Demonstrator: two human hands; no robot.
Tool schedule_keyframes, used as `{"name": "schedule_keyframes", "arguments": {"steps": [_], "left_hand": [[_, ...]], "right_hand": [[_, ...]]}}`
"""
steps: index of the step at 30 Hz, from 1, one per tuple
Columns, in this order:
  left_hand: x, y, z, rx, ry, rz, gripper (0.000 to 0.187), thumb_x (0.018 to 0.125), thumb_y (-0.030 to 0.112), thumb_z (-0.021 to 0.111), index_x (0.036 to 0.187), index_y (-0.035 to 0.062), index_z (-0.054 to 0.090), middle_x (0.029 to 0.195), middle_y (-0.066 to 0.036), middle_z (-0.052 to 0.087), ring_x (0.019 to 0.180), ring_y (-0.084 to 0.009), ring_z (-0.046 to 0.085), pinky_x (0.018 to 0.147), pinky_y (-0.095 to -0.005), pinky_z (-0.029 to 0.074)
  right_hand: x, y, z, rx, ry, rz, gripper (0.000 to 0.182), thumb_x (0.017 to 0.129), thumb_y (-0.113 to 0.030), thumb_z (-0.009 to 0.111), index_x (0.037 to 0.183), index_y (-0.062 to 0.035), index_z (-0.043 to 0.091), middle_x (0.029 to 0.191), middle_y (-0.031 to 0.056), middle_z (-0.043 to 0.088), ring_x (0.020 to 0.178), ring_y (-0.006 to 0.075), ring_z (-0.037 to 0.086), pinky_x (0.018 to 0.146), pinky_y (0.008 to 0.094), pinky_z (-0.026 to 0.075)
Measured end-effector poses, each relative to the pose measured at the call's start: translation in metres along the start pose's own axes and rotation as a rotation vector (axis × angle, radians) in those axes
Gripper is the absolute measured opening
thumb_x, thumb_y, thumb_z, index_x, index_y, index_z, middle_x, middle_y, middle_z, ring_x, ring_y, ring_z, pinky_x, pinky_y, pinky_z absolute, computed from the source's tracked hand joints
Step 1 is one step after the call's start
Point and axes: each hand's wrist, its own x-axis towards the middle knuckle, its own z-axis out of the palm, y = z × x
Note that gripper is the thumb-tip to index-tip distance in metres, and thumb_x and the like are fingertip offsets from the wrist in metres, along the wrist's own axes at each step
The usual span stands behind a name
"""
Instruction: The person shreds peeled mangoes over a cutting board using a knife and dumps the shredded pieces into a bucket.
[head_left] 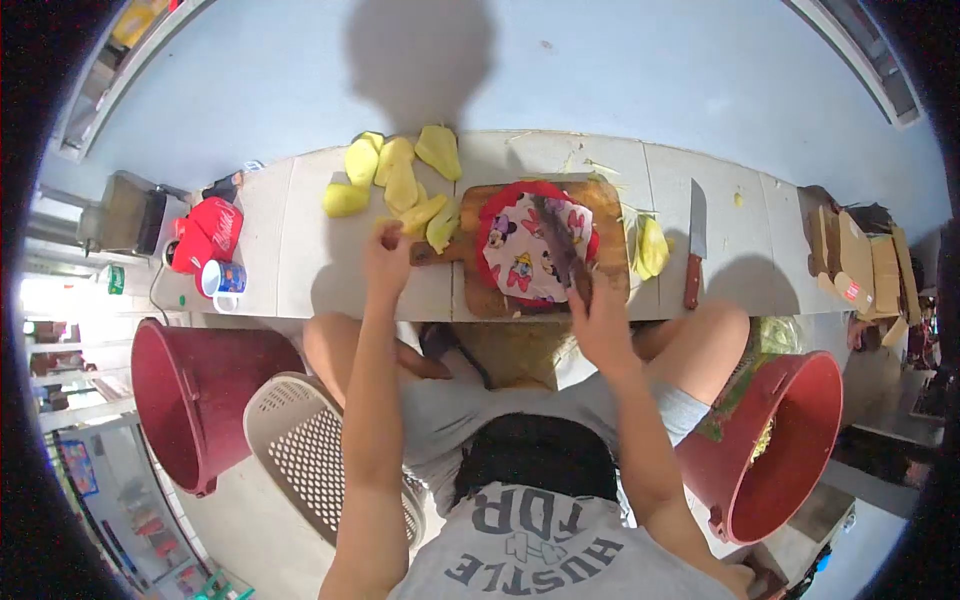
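My left hand is at the left of the board, its fingers closed around a small yellow piece of peeled fruit, mostly hidden by the fingers. Just beyond it lie several peeled yellow-green fruit pieces on the tiled counter. My right hand grips the lower end of a long, dark, narrow tool, which looks like a knife or blade. That tool slants over a round cartoon-print cloth with a red ruffled edge. Under the cloth is a wooden cutting board with its handle pointing left.
A wooden-handled knife and more yellow fruit lie right of the board. At left stand a mug and a red item. Below are two red tubs and a perforated basket. Cardboard sits far right.
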Motion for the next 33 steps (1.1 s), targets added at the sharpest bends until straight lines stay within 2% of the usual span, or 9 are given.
{"name": "schedule_keyframes", "arguments": {"steps": [5, 11, 16, 20, 23, 25, 27, 31, 33], "left_hand": [[0.069, -0.010, 0.002, 0.381, 0.216, 0.184, 0.030, 0.078, 0.012, 0.069, 0.105, -0.0009, 0.067, 0.078, -0.012, 0.066, 0.077, -0.0266, 0.064, 0.073, -0.0386, 0.052], [0.121, 0.010, 0.027, 0.870, 0.352, 0.320, 0.060, 0.072, 0.024, 0.072, 0.126, 0.0028, 0.058, 0.116, -0.022, 0.062, 0.108, -0.0402, 0.057, 0.095, -0.0491, 0.046], [0.187, -0.003, 0.021, 0.737, 0.343, -0.104, 0.070, 0.073, 0.031, 0.072, 0.132, 0.0001, 0.050, 0.124, -0.022, 0.058, 0.118, -0.0429, 0.053, 0.102, -0.0483, 0.043], [0.208, -0.014, 0.009, 0.779, 0.180, -0.139, 0.073, 0.071, 0.031, 0.077, 0.133, 0.0017, 0.052, 0.123, -0.021, 0.060, 0.115, -0.0403, 0.057, 0.102, -0.0483, 0.044], [0.191, -0.006, 0.008, 0.549, 0.237, -0.012, 0.076, 0.068, 0.025, 0.082, 0.133, 0.0010, 0.052, 0.123, -0.017, 0.062, 0.112, -0.0340, 0.060, 0.101, -0.0457, 0.046], [0.150, 0.023, 0.023, 0.035, 0.192, 0.209, 0.077, 0.065, 0.016, 0.086, 0.133, 0.0016, 0.054, 0.126, -0.013, 0.062, 0.113, -0.0280, 0.060, 0.096, -0.0405, 0.049], [0.101, 0.038, 0.040, 0.115, 0.134, 0.599, 0.071, 0.068, 0.008, 0.084, 0.133, 0.0037, 0.054, 0.125, -0.011, 0.061, 0.110, -0.0239, 0.059, 0.094, -0.0370, 0.050], [-0.016, 0.081, 0.088, -0.094, -0.101, 0.343, 0.067, 0.066, 0.005, 0.085, 0.127, 0.0056, 0.057, 0.125, -0.011, 0.062, 0.113, -0.0269, 0.058, 0.096, -0.0385, 0.048], [-0.045, 0.060, 0.108, 0.007, -0.110, 0.611, 0.062, 0.066, 0.002, 0.082, 0.123, 0.0061, 0.058, 0.127, -0.013, 0.061, 0.119, -0.0303, 0.054, 0.101, -0.0412, 0.044]], "right_hand": [[0.002, 0.011, 0.018, -0.020, -0.330, 0.317, 0.033, 0.095, -0.021, 0.060, 0.109, 0.0056, 0.045, 0.081, 0.0340, 0.064, 0.079, 0.0530, 0.063, 0.071, 0.0587, 0.051], [0.002, 0.014, 0.019, -0.081, -0.326, 0.271, 0.033, 0.095, -0.021, 0.059, 0.107, 0.0054, 0.044, 0.078, 0.0316, 0.064, 0.077, 0.0500, 0.065, 0.068, 0.0568, 0.052], [0.004, 0.002, 0.020, -0.049, -0.326, 0.315, 0.027, 0.094, -0.017, 0.061, 0.102, 0.0022, 0.042, 0.074, 0.0320, 0.061, 0.073, 0.0531, 0.061, 0.064, 0.0596, 0.048], [0.011, -0.004, 0.011, -0.047, -0.417, 0.375, 0.032, 0.095, -0.019, 0.058, 0.109, 0.0058, 0.044, 0.081, 0.0318, 0.064, 0.078, 0.0492, 0.066, 0.071, 0.0558, 0.053], [0.013, -0.002, 0.010, -0.027, -0.443, 0.418, 0.032, 0.095, -0.017, 0.058, 0.110, 0.0056, 0.043, 0.083, 0.0325, 0.065, 0.080, 0.0498, 0.065, 0.072, 0.0566, 0.053], [0.009, 0.002, 0.011, 0.008, -0.441, 0.394, 0.037, 0.094, -0.017, 0.059, 0.117, 0.0062, 0.042, 0.085, 0.0323, 0.065, 0.082, 0.0505, 0.065, 0.075, 0.0576, 0.052], [0.010, 0.000, 0.005, 0.085, -0.443, 0.377, 0.039, 0.094, -0.017, 0.060, 0.120, 0.0063, 0.042, 0.087, 0.0325, 0.065, 0.085, 0.0509, 0.064, 0.076, 0.0576, 0.051], [-0.003, 0.005, 0.005, 0.268, -0.325, 0.253, 0.045, 0.093, -0.017, 0.061, 0.127, 0.0061, 0.043, 0.093, 0.0331, 0.064, 0.092, 0.0517, 0.062, 0.081, 0.0578, 0.049], [-0.011, 0.008, 0.003, 0.276, -0.324, 0.283, 0.044, 0.093, -0.018, 0.061, 0.126, 0.0062, 0.044, 0.095, 0.0331, 0.064, 0.093, 0.0516, 0.062, 0.081, 0.0575, 0.048]]}}
